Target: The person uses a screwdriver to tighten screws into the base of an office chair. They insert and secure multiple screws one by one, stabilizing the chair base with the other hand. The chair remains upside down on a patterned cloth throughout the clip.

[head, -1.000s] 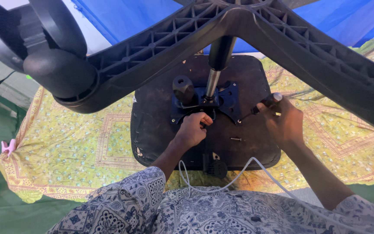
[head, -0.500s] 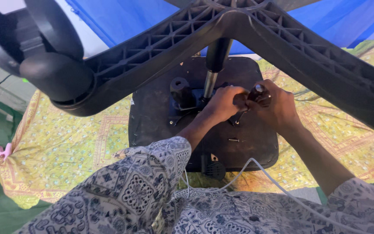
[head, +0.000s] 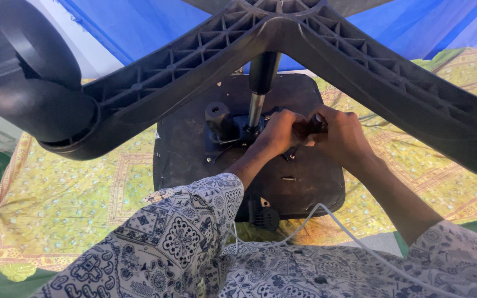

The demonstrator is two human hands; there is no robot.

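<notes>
At frame centre I see my left hand [head: 279, 132] and right hand [head: 342, 138] closed together around a dark handle [head: 311, 126], seemingly a tool; beneath lies the upturned chair seat [head: 194, 149].

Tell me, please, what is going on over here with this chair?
An office chair lies upside down on a yellow patterned cloth, its star base and a caster up toward the camera. A person has both hands at the mechanism under the black seat: the left hand beside the gas column, the right hand gripping a dark handle.
</notes>
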